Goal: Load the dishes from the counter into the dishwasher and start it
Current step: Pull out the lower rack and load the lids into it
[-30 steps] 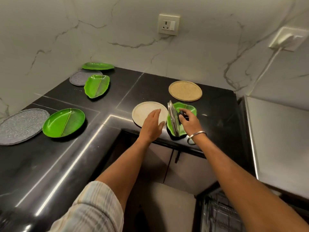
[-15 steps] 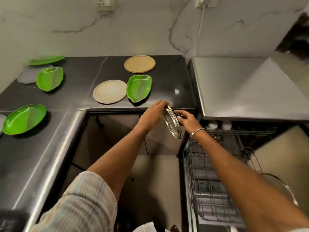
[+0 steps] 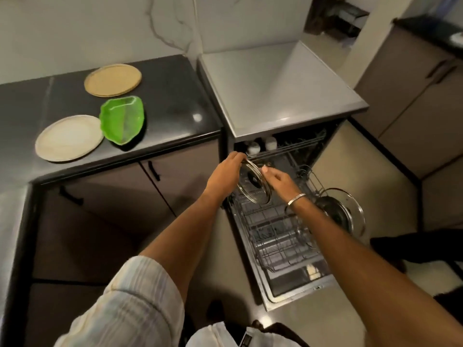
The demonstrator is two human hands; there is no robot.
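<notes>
I hold a small glass lid (image 3: 254, 184) with a metal rim and black knob upright above the back of the pulled-out lower rack (image 3: 278, 236) of the open dishwasher (image 3: 283, 96). My left hand (image 3: 225, 171) grips its left rim and my right hand (image 3: 278, 180) pinches its right rim. A larger glass lid (image 3: 343, 211) stands in the rack's right side. On the black counter (image 3: 175, 101) lie a tan plate (image 3: 112, 80), a green leaf-shaped plate (image 3: 122, 120) and a cream plate (image 3: 69, 137).
The dishwasher door (image 3: 295, 284) lies open toward me. Its upper rack (image 3: 288, 146) holds small white cups. Brown cabinets (image 3: 125, 196) sit under the counter, and more cabinets (image 3: 413, 96) stand at the right. A dark and white mat (image 3: 426, 259) lies on the floor at right.
Both hands carried the small lid from the counter's edge rightward and down over the dishwasher rack. My view swung right, so the left counter plates left the frame.
</notes>
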